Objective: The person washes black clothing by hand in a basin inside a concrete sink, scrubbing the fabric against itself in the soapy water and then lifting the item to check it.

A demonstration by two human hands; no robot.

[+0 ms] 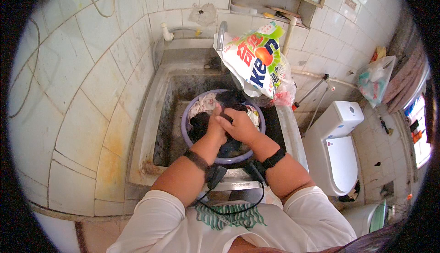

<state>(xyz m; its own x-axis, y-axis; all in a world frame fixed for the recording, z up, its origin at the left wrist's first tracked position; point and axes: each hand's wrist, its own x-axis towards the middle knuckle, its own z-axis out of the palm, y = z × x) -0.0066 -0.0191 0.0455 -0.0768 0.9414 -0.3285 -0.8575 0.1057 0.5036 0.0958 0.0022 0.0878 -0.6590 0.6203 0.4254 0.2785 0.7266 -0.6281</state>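
A round purple basin (185,130) sits in the stone sink (147,129), filled with clothes. Both my hands meet over its middle. My left hand (217,125) and my right hand (241,125) are closed against each other, gripping a piece of dark cloth (231,98) that shows just beyond the fingers. Its full shape is hidden by my hands. A pale patterned cloth (204,104) lies at the basin's far left, and black cloth (199,125) bunches beside my left wrist.
A large white and green detergent bag (256,60) stands on the sink's far right corner, next to the curved metal faucet (222,33). Tiled wall (87,60) rises at the left. To the right is a white toilet (341,157); a plastic bag (376,81) hangs beyond it.
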